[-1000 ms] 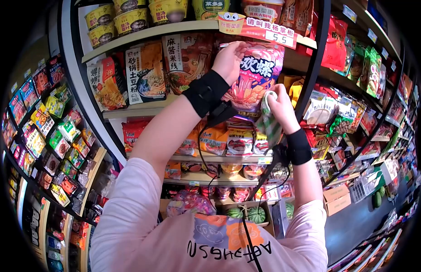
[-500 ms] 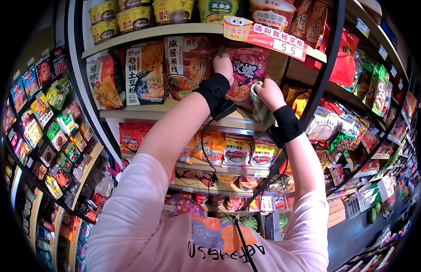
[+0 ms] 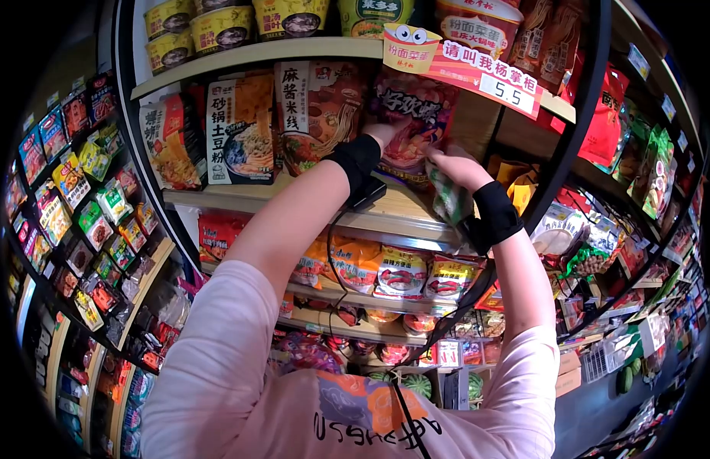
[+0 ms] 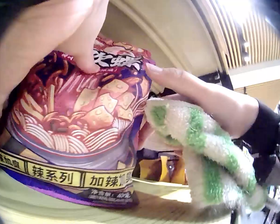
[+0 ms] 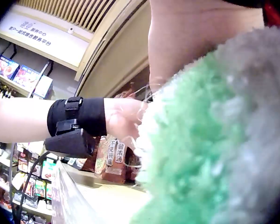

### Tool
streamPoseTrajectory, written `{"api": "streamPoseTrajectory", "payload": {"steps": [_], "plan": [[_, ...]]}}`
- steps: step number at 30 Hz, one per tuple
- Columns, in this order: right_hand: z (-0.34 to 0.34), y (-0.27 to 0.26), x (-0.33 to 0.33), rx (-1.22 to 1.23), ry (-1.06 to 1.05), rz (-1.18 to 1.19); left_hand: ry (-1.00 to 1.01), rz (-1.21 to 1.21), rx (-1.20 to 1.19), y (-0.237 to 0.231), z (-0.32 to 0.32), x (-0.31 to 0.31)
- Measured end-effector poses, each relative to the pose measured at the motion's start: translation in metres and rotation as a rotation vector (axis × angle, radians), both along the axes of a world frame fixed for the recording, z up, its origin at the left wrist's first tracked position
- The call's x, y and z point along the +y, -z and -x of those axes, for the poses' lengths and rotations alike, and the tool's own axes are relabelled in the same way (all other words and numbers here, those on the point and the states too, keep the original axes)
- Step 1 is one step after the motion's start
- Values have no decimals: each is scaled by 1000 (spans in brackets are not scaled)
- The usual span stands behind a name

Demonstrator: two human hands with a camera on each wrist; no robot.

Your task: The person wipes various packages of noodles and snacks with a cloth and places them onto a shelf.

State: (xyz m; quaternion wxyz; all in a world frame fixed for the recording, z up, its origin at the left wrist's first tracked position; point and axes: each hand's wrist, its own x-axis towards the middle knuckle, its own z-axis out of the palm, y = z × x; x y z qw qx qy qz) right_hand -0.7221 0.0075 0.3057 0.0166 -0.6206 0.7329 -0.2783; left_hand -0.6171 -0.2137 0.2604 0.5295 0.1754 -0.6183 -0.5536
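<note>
A purple-and-red noodle bag (image 3: 416, 103) stands upright on the wooden shelf, right of other noodle packs. My left hand (image 3: 385, 133) grips it from the left; in the left wrist view its thumb (image 4: 86, 56) lies across the printed front, with the other fingers round the left edge. My right hand (image 3: 460, 168) is at the bag's right side, its thumb reaching the edge. A green-and-white striped cloth (image 4: 214, 163) is held in that right hand and hangs below it. In the right wrist view the fluffy cloth (image 5: 191, 154) covers most of the right hand's fingers.
Left of the bag stand a sesame rice noodle pack (image 3: 313, 107) and a potato noodle pack (image 3: 242, 130). A price sign (image 3: 485, 73) juts from the shelf above. The dark shelf post (image 3: 573, 115) rises to the right. Below is a row of bagged noodles (image 3: 401, 271).
The noodle bag has gone from in front of the shelf edge back and down onto the shelf. Both hands moved with it, and my left hand slid from its top to its lower left side.
</note>
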Motion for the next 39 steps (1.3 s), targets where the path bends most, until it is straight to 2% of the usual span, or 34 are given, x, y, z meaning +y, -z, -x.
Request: {"api": "streamPoseTrajectory", "payload": {"steps": [1, 3, 5, 6, 7, 8, 11, 14, 18, 20, 23, 26, 30, 33, 36, 39], "plan": [[5, 0, -8, 16, -14, -12, 29, -1, -7, 3, 3, -8], [8, -2, -13, 53, 47, -63, -48, -11, -28, 7, 10, -15], [47, 27, -62, -16, 4, 169, -259, -27, -58, -2, 10, 6], [62, 38, -80, -49, -18, 285, -255, -38, -26, -7, 8, 12], [57, 31, -76, -163, -194, 413, -252, -50, 5, -9, 7, 16], [61, 31, -80, -156, -191, 359, -250, -62, 38, -11, 4, 19], [102, 33, -111, -108, -128, 152, -136, -100, 52, -6, 10, -5], [73, 8, -65, -159, -179, 34, -47, -15, 91, 3, 19, -26], [91, 31, -83, -294, -267, 138, 49, 107, -125, -6, 12, -21], [97, 40, -87, -393, -298, 169, 89, 39, -234, -10, 9, -12], [127, 39, -83, -157, -402, 119, 271, -164, -377, -27, 0, 31], [113, 23, -48, -877, -252, 1, 284, -167, -474, -39, -2, 66], [145, 29, -66, -527, -93, 89, 373, -130, -302, -18, 46, 41], [199, 49, -96, 369, 46, 249, 312, -36, -274, -16, 69, 50], [154, 37, -59, -75, 468, 475, 302, -78, -340, -8, 96, 34], [145, 23, -45, -87, 503, 227, 219, -163, -450, -32, 71, 85]]}}
